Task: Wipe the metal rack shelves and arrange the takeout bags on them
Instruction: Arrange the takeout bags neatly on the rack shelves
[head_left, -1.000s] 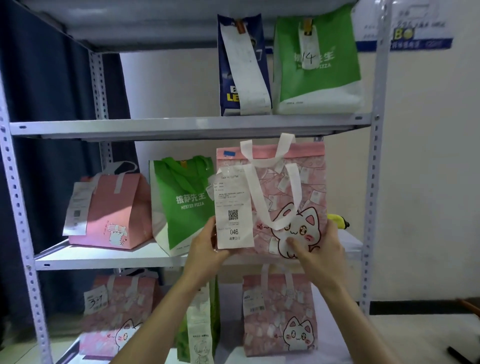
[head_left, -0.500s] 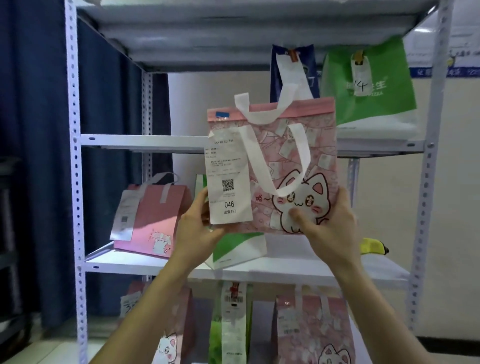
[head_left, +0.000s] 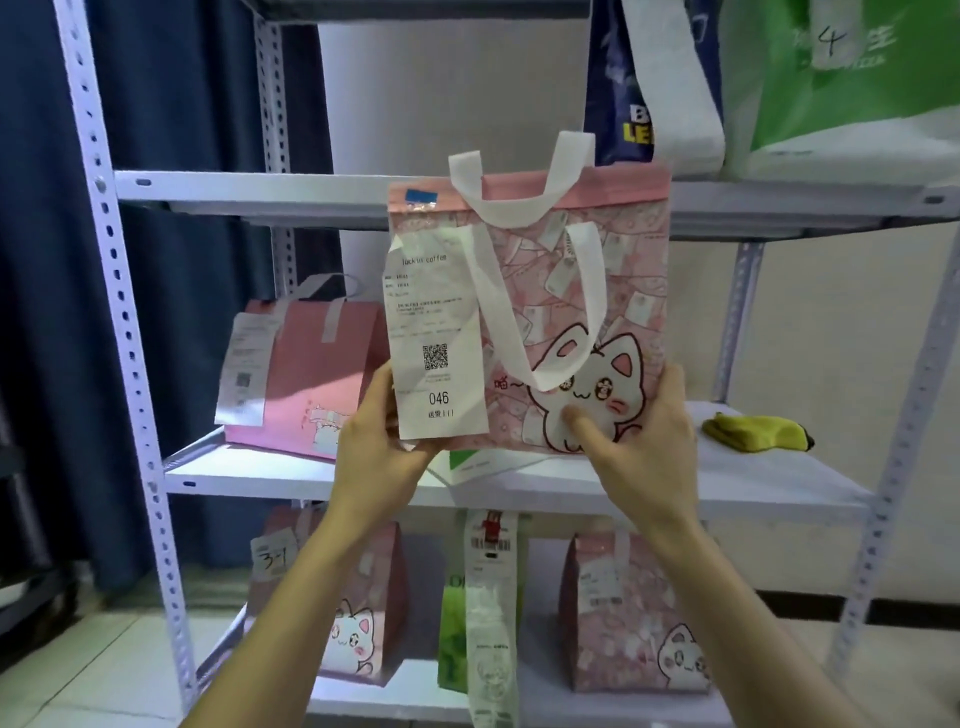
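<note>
Bag (head_left: 623, 270), pink cat print, slip (head_left: 436, 353) 046, btm corners pinched by my L hand (head_left: 379, 447) & R hand (head_left: 644, 447), lower vs. before.

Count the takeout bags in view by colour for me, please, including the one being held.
Pink bags: 4 (held pink bag, middle-shelf pink bag, bottom-left pink bag, bottom-right pink bag)
Green bags: 3 (top-shelf green bag, middle-shelf green bag, mostly hidden, bottom-shelf green bag)
Blue bags: 1 (top-shelf blue bag)
Total: 8
</note>
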